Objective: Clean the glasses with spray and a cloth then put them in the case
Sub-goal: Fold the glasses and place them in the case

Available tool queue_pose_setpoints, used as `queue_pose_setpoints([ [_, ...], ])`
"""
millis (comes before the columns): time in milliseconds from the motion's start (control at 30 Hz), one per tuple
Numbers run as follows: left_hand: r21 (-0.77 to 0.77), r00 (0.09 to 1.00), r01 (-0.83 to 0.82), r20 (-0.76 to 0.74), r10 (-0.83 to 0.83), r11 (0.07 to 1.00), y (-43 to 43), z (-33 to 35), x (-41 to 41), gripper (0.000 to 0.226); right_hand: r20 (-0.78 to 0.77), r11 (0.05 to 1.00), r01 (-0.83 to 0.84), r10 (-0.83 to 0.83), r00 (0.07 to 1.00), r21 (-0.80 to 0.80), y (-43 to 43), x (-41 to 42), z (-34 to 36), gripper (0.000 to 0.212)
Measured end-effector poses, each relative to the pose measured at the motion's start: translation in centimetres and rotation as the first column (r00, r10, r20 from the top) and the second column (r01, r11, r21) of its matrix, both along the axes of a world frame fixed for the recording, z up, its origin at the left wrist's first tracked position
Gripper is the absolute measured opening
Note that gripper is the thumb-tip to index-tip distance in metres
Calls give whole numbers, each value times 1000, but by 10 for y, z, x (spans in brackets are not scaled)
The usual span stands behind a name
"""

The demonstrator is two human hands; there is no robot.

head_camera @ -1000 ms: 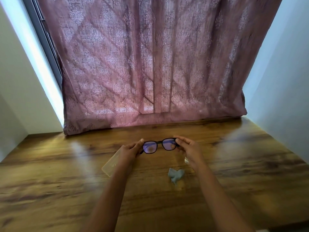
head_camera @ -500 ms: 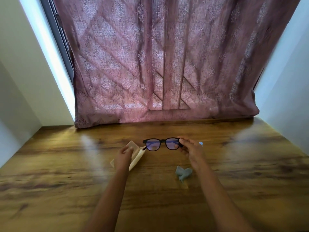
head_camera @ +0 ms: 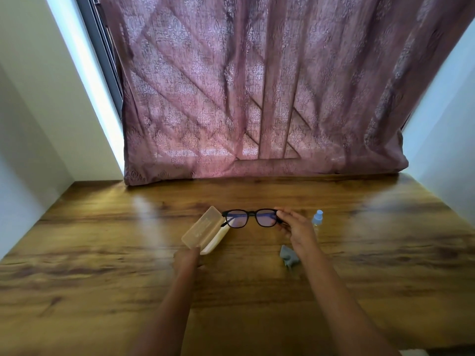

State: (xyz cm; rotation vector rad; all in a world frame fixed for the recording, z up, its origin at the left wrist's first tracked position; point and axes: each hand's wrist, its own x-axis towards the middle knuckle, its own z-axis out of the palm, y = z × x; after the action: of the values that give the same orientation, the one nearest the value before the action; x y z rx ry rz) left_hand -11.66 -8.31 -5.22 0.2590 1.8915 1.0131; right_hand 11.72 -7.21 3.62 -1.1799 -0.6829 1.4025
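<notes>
The black-framed glasses [head_camera: 253,218] hang just above the wooden table [head_camera: 385,253], lenses facing me. My right hand [head_camera: 295,228] pinches them at their right end. To their left lies the beige case [head_camera: 204,229] with its lid open, angled away from me. My left hand [head_camera: 186,258] is blurred at the case's near end; whether it holds the case is unclear. A crumpled grey cloth [head_camera: 288,256] lies by my right wrist. The small spray bottle [head_camera: 318,218] with a pale blue cap stands just right of my right hand.
A mauve patterned curtain [head_camera: 257,98] hangs down to the table's far edge. White walls close in on both sides, and a window frame [head_camera: 102,60] shows at the upper left.
My left hand let go of the glasses, went to the case and drew back toward me; the case lid now stands open. My right hand alone holds the glasses. The view tilted up.
</notes>
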Motion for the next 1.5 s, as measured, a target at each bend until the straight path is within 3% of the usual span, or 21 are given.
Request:
queue_pose_setpoints([
  [300,12,998,-3,64,2,1000,3,1,-2,47,60,1000,27,-26,998,-13,-4,-6,-1,12],
  [500,50,996,61,-66,-57,997,0,-6,1,38,44,998,56,-55,998,-19,-4,-6,-8,13],
  [733,144,935,287,-259,-244,947,-17,3,1,9,89,998,44,-39,995,-54,-6,-24,-30,12],
  [1100,141,808,485,-451,-380,863,-24,5,-9,14,196,980,74,-37,980,-182,-18,-41,-71,12],
  [1267,175,767,553,-489,-415,815,-24,4,-13,16,268,980,93,-43,962,-176,-16,-46,-80,13],
  [1500,178,767,562,-477,-429,808,-24,0,-14,20,522,973,157,-46,852,-169,-13,-51,-94,5],
])
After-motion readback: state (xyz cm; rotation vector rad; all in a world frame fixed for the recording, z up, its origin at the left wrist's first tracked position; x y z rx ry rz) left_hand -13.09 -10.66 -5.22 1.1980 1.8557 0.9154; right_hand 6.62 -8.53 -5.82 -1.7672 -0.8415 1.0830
